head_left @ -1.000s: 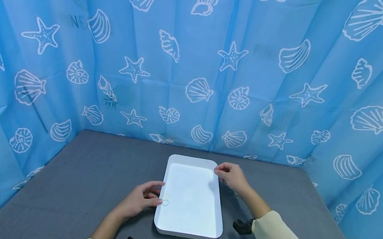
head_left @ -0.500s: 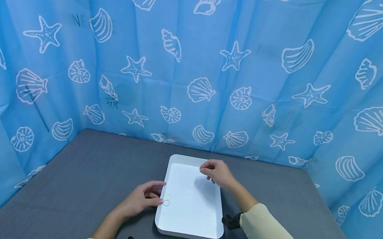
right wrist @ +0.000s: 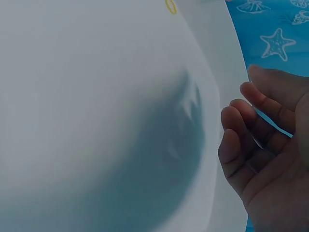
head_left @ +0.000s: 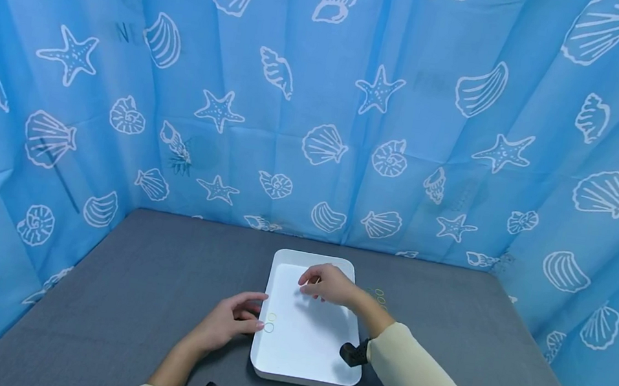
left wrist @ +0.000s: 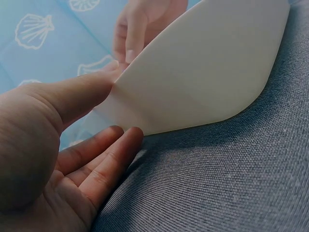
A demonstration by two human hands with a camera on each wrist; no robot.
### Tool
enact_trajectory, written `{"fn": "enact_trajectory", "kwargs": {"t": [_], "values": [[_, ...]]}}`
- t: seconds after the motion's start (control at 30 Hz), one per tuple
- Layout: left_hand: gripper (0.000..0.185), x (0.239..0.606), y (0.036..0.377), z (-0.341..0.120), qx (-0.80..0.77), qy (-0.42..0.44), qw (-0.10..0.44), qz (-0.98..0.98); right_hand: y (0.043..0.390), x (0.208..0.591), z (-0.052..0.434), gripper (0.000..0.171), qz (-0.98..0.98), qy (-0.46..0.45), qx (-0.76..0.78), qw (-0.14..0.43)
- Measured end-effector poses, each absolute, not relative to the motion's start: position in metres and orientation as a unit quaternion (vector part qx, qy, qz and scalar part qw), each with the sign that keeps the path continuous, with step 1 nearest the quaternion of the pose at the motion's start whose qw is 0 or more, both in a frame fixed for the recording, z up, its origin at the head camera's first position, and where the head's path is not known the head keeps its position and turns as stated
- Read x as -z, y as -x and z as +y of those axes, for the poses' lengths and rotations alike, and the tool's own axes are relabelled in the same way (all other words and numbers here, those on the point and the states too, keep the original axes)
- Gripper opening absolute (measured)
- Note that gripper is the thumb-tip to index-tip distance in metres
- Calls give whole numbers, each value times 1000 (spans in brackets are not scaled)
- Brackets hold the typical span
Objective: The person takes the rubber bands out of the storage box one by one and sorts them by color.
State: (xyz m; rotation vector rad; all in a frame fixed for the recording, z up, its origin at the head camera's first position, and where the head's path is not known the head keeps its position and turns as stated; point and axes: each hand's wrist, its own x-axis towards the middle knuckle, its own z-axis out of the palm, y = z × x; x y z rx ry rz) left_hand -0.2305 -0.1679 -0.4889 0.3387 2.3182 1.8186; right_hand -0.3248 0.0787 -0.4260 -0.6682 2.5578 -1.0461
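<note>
A white tray lies on the grey table. My left hand rests at the tray's left rim, its thumb against the outer wall and straight fingers on the cloth. Two small rubber bands lie inside the tray by that hand; the yellow band shows in the right wrist view. My right hand hovers over the tray's far half with curled fingers, pinching a thin blue band.
Several small rubber bands lie on the table just right of the tray's far corner. A blue curtain with shells and starfish closes in the table at the back and on both sides.
My right hand has moved left from the tray's far right corner to over the tray's far half. The left hand and tray have stayed still.
</note>
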Motion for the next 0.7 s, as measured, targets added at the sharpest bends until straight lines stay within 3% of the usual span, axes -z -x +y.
{"fn": "enact_trajectory", "kwargs": {"t": [0.33,0.5,0.7], "values": [[55,485,228,-165,-615,-110,86,776,323,440,63,15,883,272,353,150],[54,467,219,-163,-617,-114,90,774,319,444,55,18,879,286,345,163],[55,486,229,-166,-615,-111,88,775,316,449,48,19,868,297,355,180]]}}
